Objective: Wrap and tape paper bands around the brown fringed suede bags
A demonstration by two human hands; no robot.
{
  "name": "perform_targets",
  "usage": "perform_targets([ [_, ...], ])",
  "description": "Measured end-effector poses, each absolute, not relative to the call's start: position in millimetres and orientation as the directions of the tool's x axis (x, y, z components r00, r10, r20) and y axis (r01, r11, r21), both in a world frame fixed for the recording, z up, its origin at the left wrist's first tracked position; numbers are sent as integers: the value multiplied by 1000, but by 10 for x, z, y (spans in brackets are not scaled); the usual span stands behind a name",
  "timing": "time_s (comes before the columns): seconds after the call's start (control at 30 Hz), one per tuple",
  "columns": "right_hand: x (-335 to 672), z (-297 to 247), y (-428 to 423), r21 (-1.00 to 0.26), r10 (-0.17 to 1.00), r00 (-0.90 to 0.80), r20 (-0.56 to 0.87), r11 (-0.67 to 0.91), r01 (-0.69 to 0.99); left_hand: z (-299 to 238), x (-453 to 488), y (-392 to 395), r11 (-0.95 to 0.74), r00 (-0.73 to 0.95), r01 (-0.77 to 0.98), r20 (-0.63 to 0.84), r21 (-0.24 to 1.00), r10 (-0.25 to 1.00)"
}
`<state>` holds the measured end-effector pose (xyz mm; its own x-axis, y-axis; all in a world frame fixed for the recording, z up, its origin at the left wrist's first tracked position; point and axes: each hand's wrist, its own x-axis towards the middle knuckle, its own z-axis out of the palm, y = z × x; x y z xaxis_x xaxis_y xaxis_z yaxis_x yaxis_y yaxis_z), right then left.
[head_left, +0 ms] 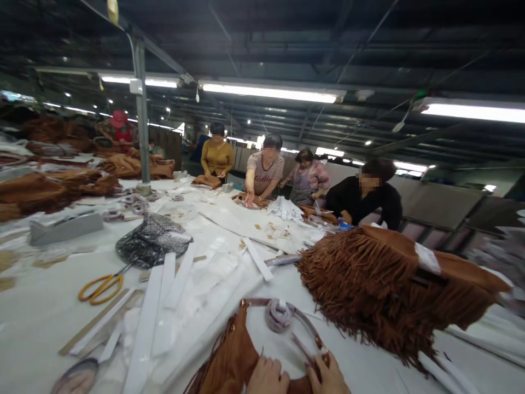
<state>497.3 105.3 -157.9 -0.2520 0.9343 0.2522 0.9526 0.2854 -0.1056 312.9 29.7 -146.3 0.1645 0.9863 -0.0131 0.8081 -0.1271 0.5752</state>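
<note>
A brown suede handbag [230, 355] with fringe lies at the bottom of the view, partly cut off by the frame's lower edge. Its wrapped handle [305, 317] arches away from me over the white table, with a rolled, wrapped strap [279, 316] hanging inside the arch. With curled fingers, my left hand [268, 375] grips the bag's upper edge. My right hand [328, 375] is closed around the same bag's edge, close to the handle's right end. The fingertips of both hands are partly hidden.
A large fringed brown bag pile [369, 279] stands at right. Orange-handled scissors [100, 289], a black mesh bundle [151, 241], white strips [145, 328] and a grey tape dispenser [68, 229] lie at left. Several people work across the table [213, 210]. A metal post [142, 115] rises at left.
</note>
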Motion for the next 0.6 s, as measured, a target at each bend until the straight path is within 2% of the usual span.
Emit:
perform_targets([
  [0.07,4937,-1554,1006,-75,904,-287,317,325,943,-1525,3088,181,-225,195,875,114,428,974],
  [0.13,4914,-1545,992,-34,886,-309,347,340,940,-1541,3061,106,-254,186,892,209,374,960],
  [0.23,4909,-1542,1000,48,865,-337,371,344,938,-1520,3046,80,-271,187,901,261,339,947],
  [0.43,4933,-1487,970,369,777,-547,311,432,823,-1531,3046,104,-286,192,903,294,321,936],
  [0.6,4938,-1483,969,423,765,-547,341,395,815,-1567,3065,108,-286,192,904,295,318,936],
])
